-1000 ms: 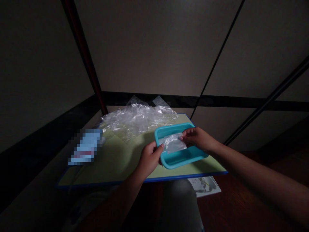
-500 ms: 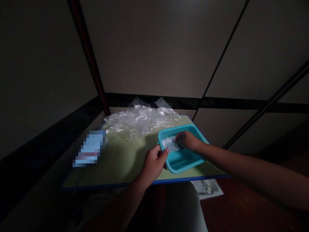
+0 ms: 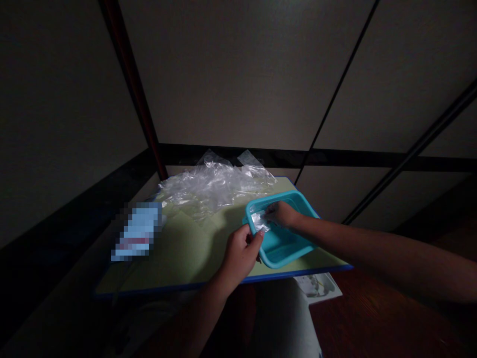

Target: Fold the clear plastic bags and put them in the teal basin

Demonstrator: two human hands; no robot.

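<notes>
A turquoise plastic basin (image 3: 285,262) rests on the table's right side. At its left rim, my left hand (image 3: 240,253) is closed, the thumb pressed against the near edge of a small clear plastic bag (image 3: 260,222). Inside the basin, my right hand (image 3: 283,215) pinches the other side of that bag, its fingertips partly hidden. The bag is crumpled and shiny, and I cannot make out anything inside it. Behind the left hand, a heap of clear plastic bags (image 3: 219,181) spreads over the back of the table.
The low table (image 3: 175,253) has a pale yellow-green top and a blue edge. A light blue, blurred-out object (image 3: 137,231) lies at its left. Wall panels stand close behind. Below the front edge, a white tray-like thing (image 3: 324,287) shows above the reddish floor.
My right hand has shifted slightly left and the small bag has become more bunched up between the hands. The left hand stays by the rim. The view has moved a little.
</notes>
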